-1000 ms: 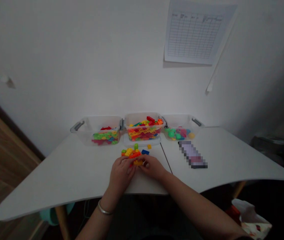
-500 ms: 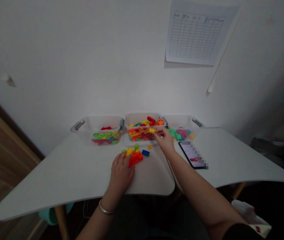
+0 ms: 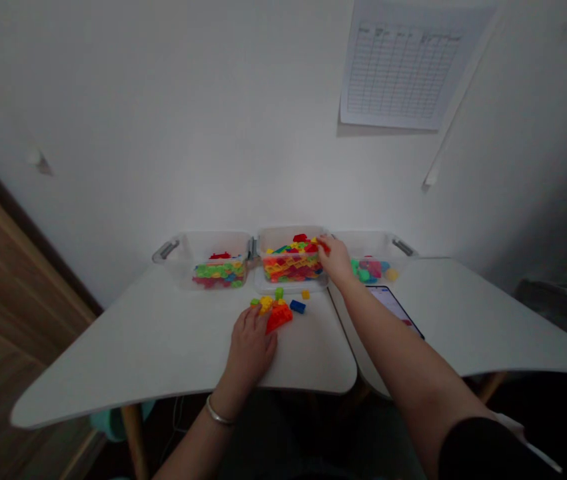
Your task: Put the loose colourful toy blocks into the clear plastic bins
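My left hand [image 3: 253, 340] rests on the white table, its fingers wrapped round the left side of a red-orange brick piece [image 3: 280, 317]. Yellow bricks [image 3: 266, 304] and a green brick [image 3: 279, 293] lie just beyond it, with a blue brick [image 3: 298, 307] and a small yellow brick [image 3: 306, 294] to the right. Over the right side of the middle clear bin [image 3: 293, 286], which holds many coloured bricks, is my right hand [image 3: 334, 257]. Its fingers are bent at the bricks there; whether they grip one is too small to tell.
A left bin [image 3: 218, 273] and a right bin [image 3: 372, 269] of coloured pieces flank the middle one. A phone [image 3: 394, 308] lies under my right forearm's far side. A seam [image 3: 342, 320] divides the table [image 3: 163, 347]. A printed sheet [image 3: 408, 73] hangs on the wall.
My right hand has moved from the front of the middle bin to over its right side; the yellow brick it held no longer shows clearly. The view has shifted slightly. My left hand stays at the red-orange piece.
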Tool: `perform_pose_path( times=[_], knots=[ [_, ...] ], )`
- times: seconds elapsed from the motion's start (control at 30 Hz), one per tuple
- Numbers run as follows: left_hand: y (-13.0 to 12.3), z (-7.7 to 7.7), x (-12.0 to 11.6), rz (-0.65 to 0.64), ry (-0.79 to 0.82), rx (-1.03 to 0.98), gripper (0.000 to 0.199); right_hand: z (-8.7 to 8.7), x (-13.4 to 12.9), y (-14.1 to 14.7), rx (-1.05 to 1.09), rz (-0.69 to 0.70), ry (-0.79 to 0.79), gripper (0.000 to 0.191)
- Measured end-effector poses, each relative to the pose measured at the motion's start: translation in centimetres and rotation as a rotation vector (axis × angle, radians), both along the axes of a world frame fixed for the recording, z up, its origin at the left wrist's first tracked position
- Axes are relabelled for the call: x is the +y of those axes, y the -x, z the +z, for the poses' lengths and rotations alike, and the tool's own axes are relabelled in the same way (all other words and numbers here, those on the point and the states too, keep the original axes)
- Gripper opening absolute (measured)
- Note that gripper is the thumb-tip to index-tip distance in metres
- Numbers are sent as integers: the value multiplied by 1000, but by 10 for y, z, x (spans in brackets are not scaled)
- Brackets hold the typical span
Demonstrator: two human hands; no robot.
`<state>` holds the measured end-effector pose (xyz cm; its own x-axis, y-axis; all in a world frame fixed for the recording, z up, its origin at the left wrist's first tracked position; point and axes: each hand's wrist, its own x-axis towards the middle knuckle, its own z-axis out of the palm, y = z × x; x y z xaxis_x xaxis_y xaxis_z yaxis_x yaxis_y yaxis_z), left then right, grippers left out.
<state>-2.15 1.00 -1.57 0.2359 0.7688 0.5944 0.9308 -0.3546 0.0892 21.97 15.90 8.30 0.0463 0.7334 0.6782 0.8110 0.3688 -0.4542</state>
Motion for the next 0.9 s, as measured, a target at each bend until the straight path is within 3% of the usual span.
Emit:
perform_pose_path(
  times=[0.13, 0.37, 0.57, 0.73, 0.83, 0.9],
  knots=[
    [0, -1, 0, -1, 10, 11, 40, -7, -8, 4, -168, -43, 55, 46],
    [0, -2, 1, -8, 41, 6, 40, 2, -18, 5, -395, -77, 228, 66],
    [0, -1, 1, -9, 53, -17, 41, -2, -14, 2, -299, -48, 236, 84],
    [1, -2, 2, -12, 51, -32, 41, -25, -28, -4, -87, 33, -2, 76],
    [1, -1, 1, -19, 59, -36, 42, -47, -50, 0, 29, 22, -163, 66],
    [1, 1, 1, -26, 62, -35, 42, -66, -66, 5, 93, 22, -183, 57]
  ],
)
